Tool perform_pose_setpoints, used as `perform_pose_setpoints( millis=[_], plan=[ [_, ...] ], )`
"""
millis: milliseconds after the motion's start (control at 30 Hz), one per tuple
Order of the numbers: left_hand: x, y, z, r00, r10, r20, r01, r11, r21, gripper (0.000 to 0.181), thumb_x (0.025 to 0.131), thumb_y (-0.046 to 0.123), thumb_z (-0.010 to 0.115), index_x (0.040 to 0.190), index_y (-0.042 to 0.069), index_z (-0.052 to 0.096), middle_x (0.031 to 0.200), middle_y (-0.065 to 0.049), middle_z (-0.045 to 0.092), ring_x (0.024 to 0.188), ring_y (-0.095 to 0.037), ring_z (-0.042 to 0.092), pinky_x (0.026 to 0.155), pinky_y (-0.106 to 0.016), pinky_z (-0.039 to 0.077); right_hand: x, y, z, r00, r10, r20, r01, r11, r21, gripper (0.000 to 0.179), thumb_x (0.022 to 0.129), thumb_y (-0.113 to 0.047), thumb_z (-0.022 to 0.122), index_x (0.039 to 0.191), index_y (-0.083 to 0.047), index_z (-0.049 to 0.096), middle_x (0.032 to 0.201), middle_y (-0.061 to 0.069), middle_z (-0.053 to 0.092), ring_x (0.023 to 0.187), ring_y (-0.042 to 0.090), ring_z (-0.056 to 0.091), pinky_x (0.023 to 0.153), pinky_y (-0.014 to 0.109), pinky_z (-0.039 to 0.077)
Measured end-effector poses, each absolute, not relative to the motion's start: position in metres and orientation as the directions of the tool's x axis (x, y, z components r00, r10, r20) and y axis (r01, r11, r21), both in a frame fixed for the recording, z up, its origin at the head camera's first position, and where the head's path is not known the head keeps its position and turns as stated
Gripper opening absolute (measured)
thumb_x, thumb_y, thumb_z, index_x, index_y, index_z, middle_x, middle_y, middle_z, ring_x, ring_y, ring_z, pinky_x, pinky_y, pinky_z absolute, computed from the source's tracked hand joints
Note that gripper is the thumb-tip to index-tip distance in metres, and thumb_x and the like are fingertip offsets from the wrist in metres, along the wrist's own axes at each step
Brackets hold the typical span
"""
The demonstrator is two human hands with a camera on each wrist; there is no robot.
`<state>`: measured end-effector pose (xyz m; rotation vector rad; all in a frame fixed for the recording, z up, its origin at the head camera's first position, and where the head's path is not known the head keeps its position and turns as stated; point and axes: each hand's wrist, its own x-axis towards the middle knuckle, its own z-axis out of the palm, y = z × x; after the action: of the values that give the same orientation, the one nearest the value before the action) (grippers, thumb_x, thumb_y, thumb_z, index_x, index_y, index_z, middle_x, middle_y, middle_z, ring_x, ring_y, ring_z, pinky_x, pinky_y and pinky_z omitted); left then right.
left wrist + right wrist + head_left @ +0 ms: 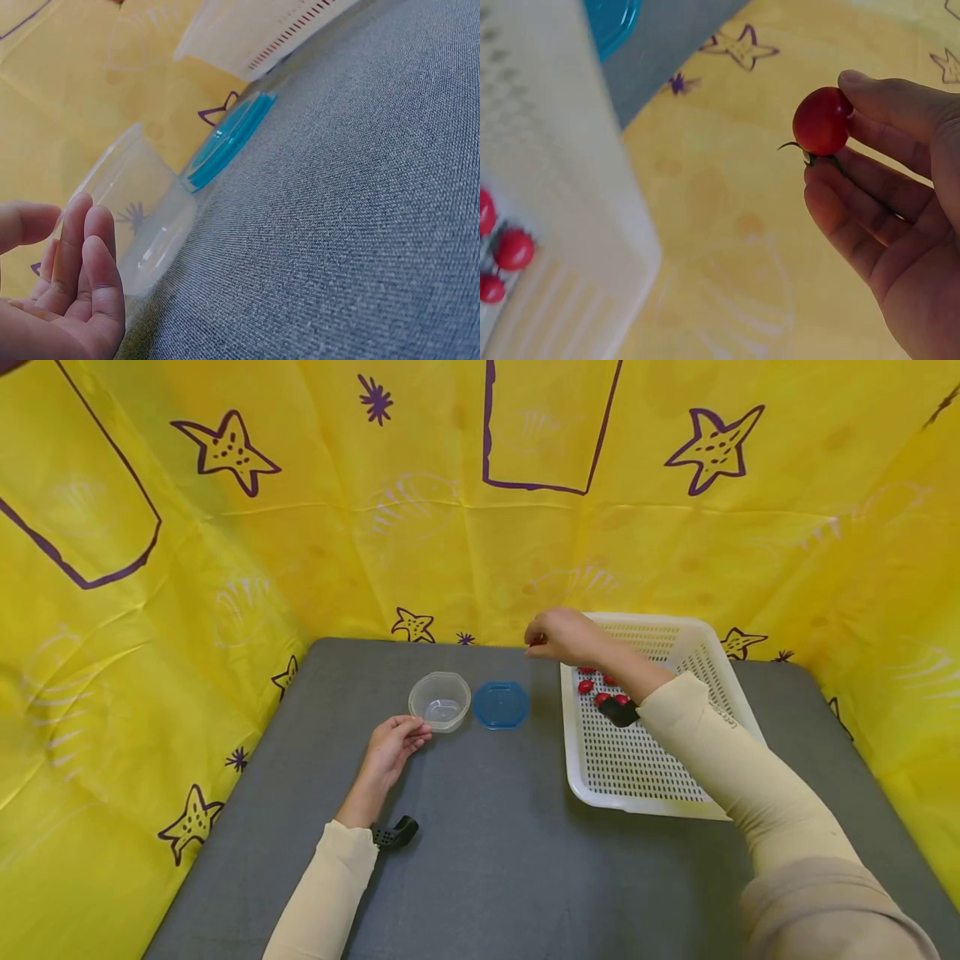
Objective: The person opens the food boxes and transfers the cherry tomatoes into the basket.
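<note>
My right hand point(570, 637) is raised by the basket's far left corner. It pinches a red cherry tomato point(822, 121) with a green stem between thumb and fingers, plain in the right wrist view. At the near rim of a clear plastic container point(441, 700), my left hand point(392, 745) pinches the edge with thumb and forefinger. The container stands upright on the table without its lid. Just right of it lies a blue lid point(502, 705). More cherry tomatoes point(514, 249) lie in the white basket point(637, 802), partly hidden by my right arm in the head view.
A grey cloth covers the table point(480, 877). Yellow fabric point(465, 543) with purple starfish drawings rises behind the table and along both sides. The basket's raised walls stand on the right side, under my right forearm.
</note>
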<state>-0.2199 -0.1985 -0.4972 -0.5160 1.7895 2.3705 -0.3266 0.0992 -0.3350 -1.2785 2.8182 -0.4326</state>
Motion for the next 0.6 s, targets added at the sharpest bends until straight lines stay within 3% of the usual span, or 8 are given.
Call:
perform_pose_setpoints(
  millis=[433,600],
  plan=[
    [-0.220,-0.200,-0.499,-0.932,-0.105,-0.347,-0.306,-0.286,0.908,0.005,0.099,0.007,0.053,0.102,0.004,0.051,0.071,0.006,0.070,0.069,-0.006,0.068,0.068,-0.018,0.053,-0.324,0.164,-0.355,-0.767,-0.638,0.059,-0.617,0.711,-0.338,0.012,0.087,-0.009,0.071,0.092,0.000,0.073,0.088,0.013,0.073,0.075,0.023,0.065,0.078,0.043,0.054],
    [-0.221,-0.200,-0.500,-0.928,-0.117,-0.353,-0.309,-0.283,0.908,0.006,0.098,0.008,0.054,0.101,0.004,0.051,0.070,0.006,0.070,0.068,-0.006,0.068,0.067,-0.018,0.053,-0.325,0.174,-0.372,-0.764,-0.645,0.023,-0.618,0.721,-0.314,0.010,0.086,-0.013,0.072,0.089,-0.004,0.074,0.084,0.008,0.073,0.072,0.017,0.062,0.074,0.040,0.053]
  ],
)
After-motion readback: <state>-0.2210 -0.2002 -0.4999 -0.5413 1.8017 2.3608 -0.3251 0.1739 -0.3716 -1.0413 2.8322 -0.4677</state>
